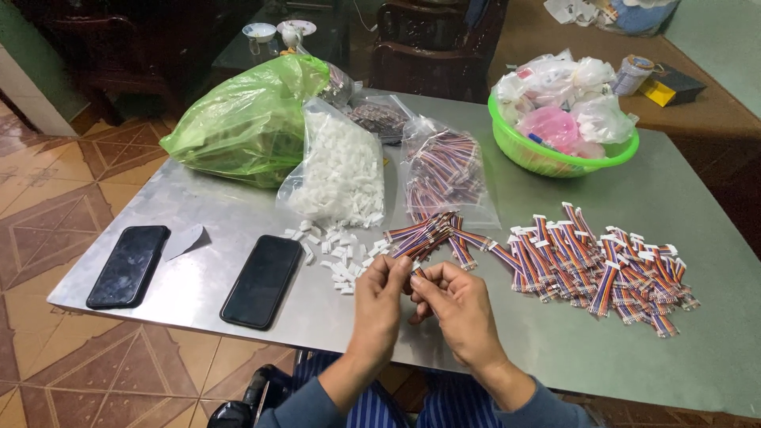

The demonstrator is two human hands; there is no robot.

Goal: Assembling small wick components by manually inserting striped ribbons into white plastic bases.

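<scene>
Both hands meet just above the near edge of the desk (198,238). Left hand (379,299) and right hand (458,305) are pinched together at the fingertips, the grip of each closed on a small piece between them. It looks like the end of a short multicoloured wire lead (415,271), but the piece is mostly hidden by the fingers, so whether a white connector is also held cannot be told. Hands are raised and close to the body, which keeps the small part under the eye.

Just beyond the fingertips lies a loose bundle of wire leads (432,234), within easy reach. Left of it, loose white plastic connectors (337,254) are scattered, spilling from an open clear bag of connectors (342,170). Another clear bag of leads (444,170) stands behind the bundle.

To the right, well apart from the loose stock, a spread pile of leads with white ends (606,265).

Far side: green plastic bag (246,119), green basin (555,162) full of small bags. Two dark phones (261,279) (128,265) lie face up at left, clear of the parts.
</scene>
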